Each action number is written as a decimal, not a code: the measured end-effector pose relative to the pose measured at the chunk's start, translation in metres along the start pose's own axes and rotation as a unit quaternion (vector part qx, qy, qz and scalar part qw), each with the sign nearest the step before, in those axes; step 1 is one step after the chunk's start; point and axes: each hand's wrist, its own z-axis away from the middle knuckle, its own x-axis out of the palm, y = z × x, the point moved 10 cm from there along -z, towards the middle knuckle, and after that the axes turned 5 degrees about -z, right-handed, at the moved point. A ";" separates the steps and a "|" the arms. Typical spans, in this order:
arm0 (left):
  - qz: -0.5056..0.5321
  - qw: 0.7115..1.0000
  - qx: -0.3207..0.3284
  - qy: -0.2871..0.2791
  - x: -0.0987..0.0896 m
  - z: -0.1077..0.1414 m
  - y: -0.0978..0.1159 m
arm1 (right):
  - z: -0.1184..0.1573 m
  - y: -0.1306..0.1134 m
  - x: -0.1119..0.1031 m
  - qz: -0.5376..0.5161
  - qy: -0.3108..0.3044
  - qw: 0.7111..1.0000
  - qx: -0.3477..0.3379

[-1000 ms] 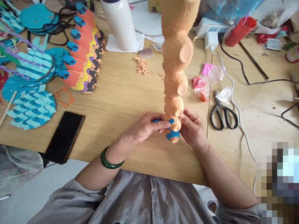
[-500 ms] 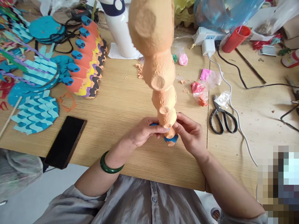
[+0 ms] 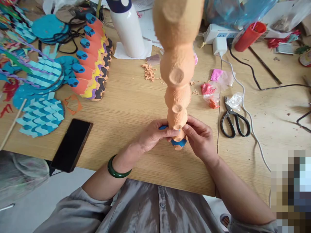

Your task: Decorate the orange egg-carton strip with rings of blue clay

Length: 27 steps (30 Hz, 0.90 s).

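**we pinch a knobbly orange column (image 3: 177, 61) near the surface's front edge**

we hold the column upright by its low end, its long axis rising from just above the surface (image 3: 121, 136) toward the camera and running past the top of the view. we cannot tell whether the low end touches the surface. it stands near the front edge, about midway along it. the column is a stack of rounded bulges that grow fatter upward, rough and pitted, with shallow round dimples on its sides. a blue band (image 3: 178, 142) wraps its low end.

our left hand (image 3: 155, 132), with a dark green bangle (image 3: 119, 167) on the wrist, is closed around the low end, pressing on the blue band. our right hand (image 3: 200, 139) grasps the opposite side, its fingers curled against the orange. a black phone (image 3: 71, 145) lies to the left of the hands, and black-handled scissors (image 3: 234, 123) lie to the right. orange shavings (image 3: 148, 72) are scattered beyond the column, and a scalloped orange, yellow and black cutout (image 3: 93, 64) lies toward the far left.
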 end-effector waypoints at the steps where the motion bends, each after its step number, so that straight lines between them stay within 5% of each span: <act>1: 0.008 1.000 0.003 -0.013 0.002 0.000 0.001 | 0.000 0.001 -0.001 -0.006 0.003 1.000 0.003; 14: 0.051 0.997 -0.059 0.000 -0.003 -0.002 -0.013 | 0.002 -0.012 -0.003 0.069 0.027 0.995 -0.062; 27: 0.090 0.995 -0.022 -0.041 0.010 -0.001 -0.002 | -0.002 0.008 -0.012 -0.023 0.044 0.998 0.042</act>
